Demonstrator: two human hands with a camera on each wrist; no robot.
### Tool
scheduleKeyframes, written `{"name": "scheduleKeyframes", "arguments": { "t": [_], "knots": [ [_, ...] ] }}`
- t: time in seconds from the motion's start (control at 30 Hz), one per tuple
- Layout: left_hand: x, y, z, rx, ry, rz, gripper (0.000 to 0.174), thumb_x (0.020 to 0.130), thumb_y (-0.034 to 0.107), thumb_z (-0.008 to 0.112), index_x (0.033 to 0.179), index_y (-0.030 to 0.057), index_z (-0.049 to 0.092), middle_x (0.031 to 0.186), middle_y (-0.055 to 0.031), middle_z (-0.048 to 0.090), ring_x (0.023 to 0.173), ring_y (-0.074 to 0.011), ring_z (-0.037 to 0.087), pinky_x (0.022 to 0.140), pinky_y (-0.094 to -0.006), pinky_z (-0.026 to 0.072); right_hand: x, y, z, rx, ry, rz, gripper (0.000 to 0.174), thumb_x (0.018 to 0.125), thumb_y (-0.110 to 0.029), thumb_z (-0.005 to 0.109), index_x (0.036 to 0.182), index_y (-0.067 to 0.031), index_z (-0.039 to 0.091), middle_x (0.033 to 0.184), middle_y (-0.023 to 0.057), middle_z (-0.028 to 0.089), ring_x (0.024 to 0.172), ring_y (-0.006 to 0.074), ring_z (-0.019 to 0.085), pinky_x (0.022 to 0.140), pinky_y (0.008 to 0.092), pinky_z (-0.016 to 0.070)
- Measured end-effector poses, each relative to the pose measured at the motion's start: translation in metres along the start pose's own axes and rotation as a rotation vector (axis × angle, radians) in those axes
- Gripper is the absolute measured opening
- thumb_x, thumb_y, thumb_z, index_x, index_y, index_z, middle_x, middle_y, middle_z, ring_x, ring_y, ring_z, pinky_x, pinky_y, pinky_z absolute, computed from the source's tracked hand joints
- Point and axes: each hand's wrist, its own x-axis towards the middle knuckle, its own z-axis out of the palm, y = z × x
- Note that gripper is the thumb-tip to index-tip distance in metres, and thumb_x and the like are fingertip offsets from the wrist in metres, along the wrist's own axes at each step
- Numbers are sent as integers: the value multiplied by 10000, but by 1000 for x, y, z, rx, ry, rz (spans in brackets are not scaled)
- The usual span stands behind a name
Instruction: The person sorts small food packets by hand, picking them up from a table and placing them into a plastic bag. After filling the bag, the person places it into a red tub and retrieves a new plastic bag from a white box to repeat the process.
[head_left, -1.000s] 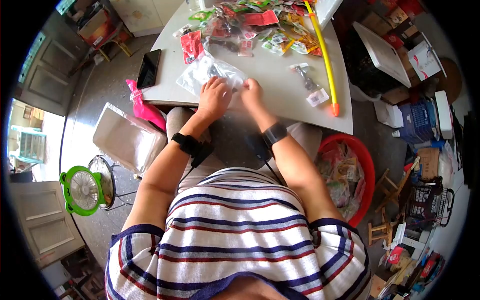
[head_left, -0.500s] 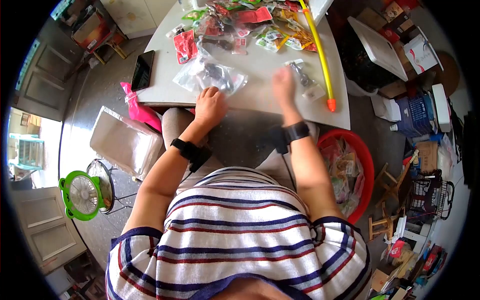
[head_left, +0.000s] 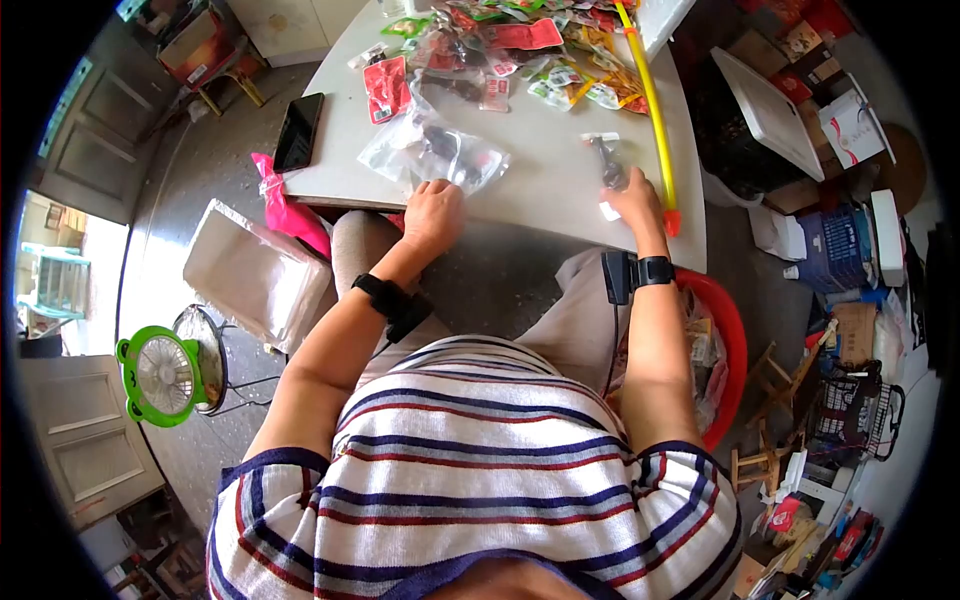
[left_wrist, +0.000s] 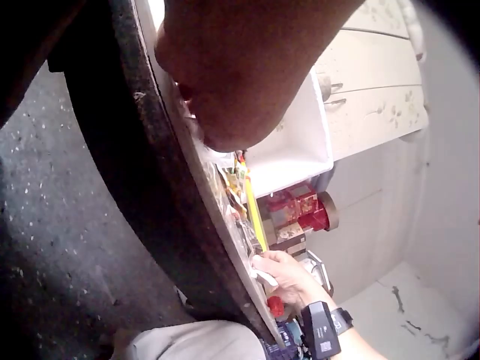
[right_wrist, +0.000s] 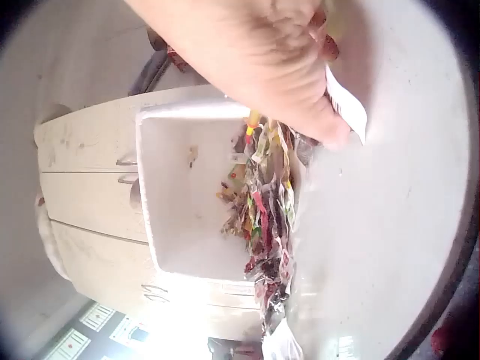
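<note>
At the table's near edge my left hand (head_left: 435,216) has its fingers curled over the near edge of a clear plastic bag (head_left: 400,155), which lies flat with dark contents in it. In the left wrist view that hand (left_wrist: 232,75) is a dark shape, its fingertips hidden. Further right, my right hand (head_left: 637,203) pinches a small clear packet (head_left: 604,152) with dark contents and a white label. In the right wrist view the white label (right_wrist: 346,106) sticks out beside the thumb of the right hand (right_wrist: 277,67).
Colourful food packets (head_left: 530,60) are heaped at the back of the table (head_left: 540,200). A yellow tube (head_left: 655,120) lies along the right side. A phone (head_left: 298,132) and a pink bag (head_left: 290,215) are at the left edge. A red tub (head_left: 735,340) stands below on the right.
My right hand has left the clear plastic bag and moved right to the small packet, now pinching it. The left hand stays by the bag's near edge.
</note>
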Motion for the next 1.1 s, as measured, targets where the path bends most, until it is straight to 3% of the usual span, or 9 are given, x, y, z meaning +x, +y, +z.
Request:
{"name": "scheduleKeyframes", "arguments": {
  "t": [0.17, 0.23, 0.3, 0.43, 0.57, 0.73, 0.83, 0.93, 1.1],
  "knots": [
    [2, 9, -9, -14, -67, -69, 164, 696, 171, 512, 797, 44, 534, 834, -106, 526, 828, -287, 478, 726, -364, 388, 14, 20, 35, 342, -50, -68, 622, 610, -299, 632, 1088, 25, 401, 1026, 220, 498, 942, 300, 499, 786, 343, 397],
    [2, 15, -12, -36, -19, -69, 211, 696, 189, 530, 856, 53, 533, 879, -115, 524, 867, -289, 471, 753, -361, 381, 9, 10, 44, 684, -205, -1, 565, 646, -147, 637, 1104, 46, 368, 909, 166, 525, 770, 186, 541, 647, 285, 437],
    [1, 23, -14, -62, 93, -21, 267, 693, 203, 549, 919, 64, 525, 924, -128, 518, 907, -292, 462, 784, -361, 369, -21, -15, 45, 1110, -192, 64, 486, 679, -88, 600, 1093, 38, 377, 878, 126, 521, 743, 146, 525, 612, 265, 427],
    [2, 46, -20, -152, 46, 144, 345, 656, 195, 584, 976, 99, 498, 970, -132, 497, 929, -281, 456, 810, -362, 354, -54, -41, 57, 1443, -91, 85, 371, 701, -46, 579, 1025, 21, 411, 743, 28, 479, 614, 100, 471, 531, 216, 404],
    [1, 70, -37, -72, 17, 305, 391, 604, 153, 590, 978, 121, 482, 964, -105, 488, 891, -269, 476, 766, -356, 383, -83, -63, 62, 1454, -65, 33, 318, 731, -78, 551, 1001, 24, 419, 732, 26, 505, 633, 85, 473, 541, 201, 391],
    [-2, 61, -39, -193, -131, 377, 299, 600, 64, 548, 897, 79, 513, 911, -82, 500, 782, -273, 512, 656, -354, 435, -97, -56, 39, 1349, -242, -14, 491, 717, -215, 615, 1083, -5, 366, 780, 50, 531, 643, 84, 496, 523, 200, 407],
    [-2, 64, -53, -219, 7, 491, 255, 600, 27, 527, 854, 45, 516, 886, -99, 497, 750, -285, 516, 627, -347, 448, -87, -33, 15, 1389, -443, 206, 447, 765, -324, 542, 1066, -31, 388, 766, 57, 539, 584, 116, 542, 450, 217, 425],
    [-2, 66, -60, -362, 128, 727, 265, 592, 34, 528, 855, 31, 506, 879, -112, 486, 763, -287, 512, 645, -356, 443, -84, -22, 6, 1486, -615, 274, 347, 793, -312, 497, 1017, -56, 426, 775, 58, 549, 600, 136, 555, 449, 218, 426],
    [-10, 72, -69, -420, 87, 828, 270, 597, 53, 530, 866, 39, 507, 890, -112, 477, 792, -287, 507, 669, -378, 432, -79, 8, 34, 1641, -884, 189, 226, 787, -232, 520, 955, -87, 478, 803, 30, 552, 611, 135, 542, 459, 222, 428]
  ]
}}
